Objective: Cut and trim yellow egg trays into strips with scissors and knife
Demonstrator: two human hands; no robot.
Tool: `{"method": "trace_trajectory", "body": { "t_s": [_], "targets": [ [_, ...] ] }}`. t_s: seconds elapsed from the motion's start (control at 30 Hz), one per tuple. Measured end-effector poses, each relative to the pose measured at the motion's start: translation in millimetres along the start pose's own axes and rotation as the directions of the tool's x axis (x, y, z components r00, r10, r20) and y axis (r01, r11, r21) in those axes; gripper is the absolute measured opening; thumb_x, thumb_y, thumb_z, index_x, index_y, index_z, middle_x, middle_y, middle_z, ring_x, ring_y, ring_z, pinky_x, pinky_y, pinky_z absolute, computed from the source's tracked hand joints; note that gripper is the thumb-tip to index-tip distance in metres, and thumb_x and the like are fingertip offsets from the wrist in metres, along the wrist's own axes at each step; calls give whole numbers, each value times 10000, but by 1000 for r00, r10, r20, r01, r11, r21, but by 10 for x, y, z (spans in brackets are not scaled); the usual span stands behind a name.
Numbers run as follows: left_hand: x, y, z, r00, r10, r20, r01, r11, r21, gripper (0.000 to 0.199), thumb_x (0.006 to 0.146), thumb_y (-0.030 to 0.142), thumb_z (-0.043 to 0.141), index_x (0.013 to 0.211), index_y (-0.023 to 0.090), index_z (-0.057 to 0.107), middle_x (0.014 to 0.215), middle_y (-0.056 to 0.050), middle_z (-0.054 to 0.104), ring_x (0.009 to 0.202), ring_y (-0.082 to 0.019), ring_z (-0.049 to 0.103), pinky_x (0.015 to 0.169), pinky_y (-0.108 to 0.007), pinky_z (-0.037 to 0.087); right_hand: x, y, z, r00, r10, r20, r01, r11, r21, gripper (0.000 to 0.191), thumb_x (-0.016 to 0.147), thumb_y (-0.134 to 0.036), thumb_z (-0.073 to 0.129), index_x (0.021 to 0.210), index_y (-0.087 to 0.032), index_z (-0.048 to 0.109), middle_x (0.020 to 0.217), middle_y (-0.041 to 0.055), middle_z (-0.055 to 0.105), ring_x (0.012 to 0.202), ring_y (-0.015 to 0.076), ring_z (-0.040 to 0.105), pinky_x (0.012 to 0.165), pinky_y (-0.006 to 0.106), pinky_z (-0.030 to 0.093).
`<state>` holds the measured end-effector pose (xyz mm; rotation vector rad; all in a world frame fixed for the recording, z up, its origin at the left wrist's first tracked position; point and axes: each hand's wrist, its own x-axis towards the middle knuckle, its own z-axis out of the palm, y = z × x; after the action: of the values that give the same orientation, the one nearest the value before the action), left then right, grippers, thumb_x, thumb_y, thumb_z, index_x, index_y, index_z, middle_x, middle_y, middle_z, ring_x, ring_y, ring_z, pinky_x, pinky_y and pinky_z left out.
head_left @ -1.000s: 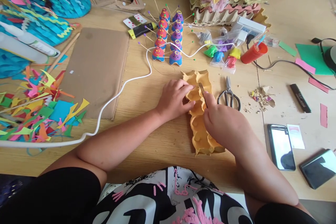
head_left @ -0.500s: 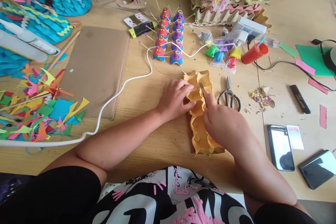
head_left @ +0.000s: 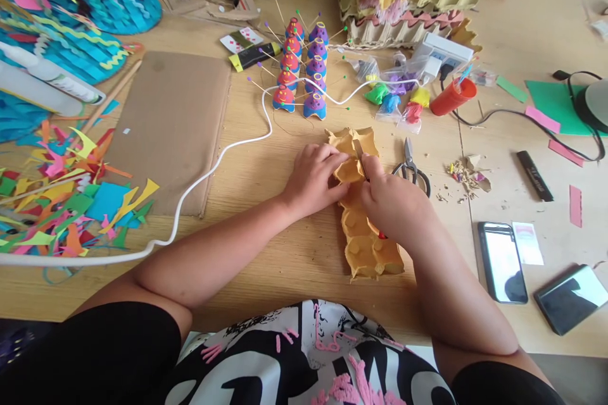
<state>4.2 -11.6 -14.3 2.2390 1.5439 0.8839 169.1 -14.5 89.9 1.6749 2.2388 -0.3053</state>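
One counter (head_left: 266, 266) carries it all, one brown cardboard sheet (head_left: 171, 126) over on the left. Dead centre, one yellow egg-carton strip (head_left: 358, 247), two rows of cups, right in front of the person! Two hands on it: left hand (head_left: 313, 180), grip partly open, thumb and fingers apart against the left edge; right hand (head_left: 396, 205), grip curled closed. One phone (head_left: 504, 262) to the right, one pair of scissors (head_left: 409, 155) partly hidden. Five red figures (head_left: 284, 99), five purple figures (head_left: 314, 105) beyond. And one thin blade (head_left: 358, 149) in that right grip, between the cup rows!
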Motion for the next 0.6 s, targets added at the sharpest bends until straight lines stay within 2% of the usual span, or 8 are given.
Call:
{"method": "trace_trajectory", "body": {
  "t_s": [0.23, 0.47, 0.6],
  "targets": [
    [-12, 10, 6, 1000, -15, 1, 15, 999, 35, 453, 879, 422, 688, 1283, 218, 657, 1227, -97, 642, 1132, -296, 534, 1018, -452, 422, -85, -14, 10, 1000, 11, -7, -11, 998, -66, 587, 1028, -257, 303, 1601, -130, 299, 912, 116, 793, 774, 261, 748, 575, 323, 427],
    [-10, 6, 3, 999, -21, 30, 20, 999, 34, 500, 863, 472, 686, 1295, 223, 644, 1242, -103, 636, 1144, -314, 539, 1024, -476, 399, -314, -23, -28, 999, -12, 33, 19, 976, -217, 612, 1022, -246, 333, 1612, -86, 307, 714, 91, 745, 612, 228, 694, 488, 295, 313],
    [-6, 11, -9, 999, -24, 32, 23, 1000, 18, 513, 867, 476, 673, 1309, 217, 643, 1244, -100, 639, 1144, -313, 543, 1032, -476, 394, -378, -36, -65, 996, -15, 87, 38, 962, -271, 629, 1008, -215, 332, 1613, -48, 295, 664, 101, 726, 567, 225, 672, 454, 297, 250]
  ]
}}
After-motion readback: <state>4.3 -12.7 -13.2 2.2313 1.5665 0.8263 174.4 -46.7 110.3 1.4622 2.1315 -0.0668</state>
